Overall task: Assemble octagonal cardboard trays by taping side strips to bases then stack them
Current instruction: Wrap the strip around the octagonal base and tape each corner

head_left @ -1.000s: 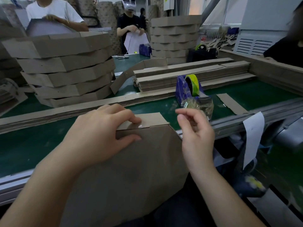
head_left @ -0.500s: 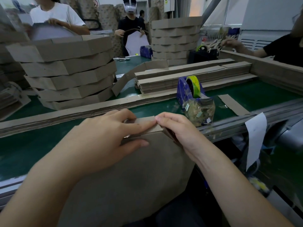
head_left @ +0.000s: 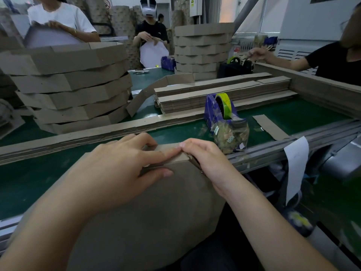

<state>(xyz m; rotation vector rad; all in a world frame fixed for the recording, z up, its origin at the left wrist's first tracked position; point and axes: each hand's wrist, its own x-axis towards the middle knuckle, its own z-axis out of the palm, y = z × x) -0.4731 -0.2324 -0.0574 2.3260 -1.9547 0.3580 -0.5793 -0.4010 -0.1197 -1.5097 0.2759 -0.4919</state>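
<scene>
Left hand [head_left: 125, 169]: fingers extended and laid flat across the side strip [head_left: 168, 153], thumb pressed on the base [head_left: 156, 212] just below the fold; it pins rather than clasps. Right hand [head_left: 205, 159]: fingers curled over the strip's corner at the base's 1 o'clock edge, fingertips [head_left: 183, 144] touching the left index tip. Whether tape lies beneath them cannot be told.

The base, a large octagonal cardboard panel, leans tilted toward the person, its upper edge resting at the rim of the green belt table [head_left: 39, 182].

Handling, as a judgement: the board looks light and stiff across its face but creases readily at scored folds and corners, and its surface is matte, so it should not slip. It is best held at the edge beside the joint, with flat finger pressure, not by the unsupported middle.

At 1 o'clock of the hands stands the blue tape dispenser [head_left: 220, 118] with its yellow-green roll [head_left: 224, 102]. At 12 o'clock lies a pile of flat strips [head_left: 214, 94]. At 10 o'clock rises a stack of finished trays [head_left: 74, 90].
</scene>
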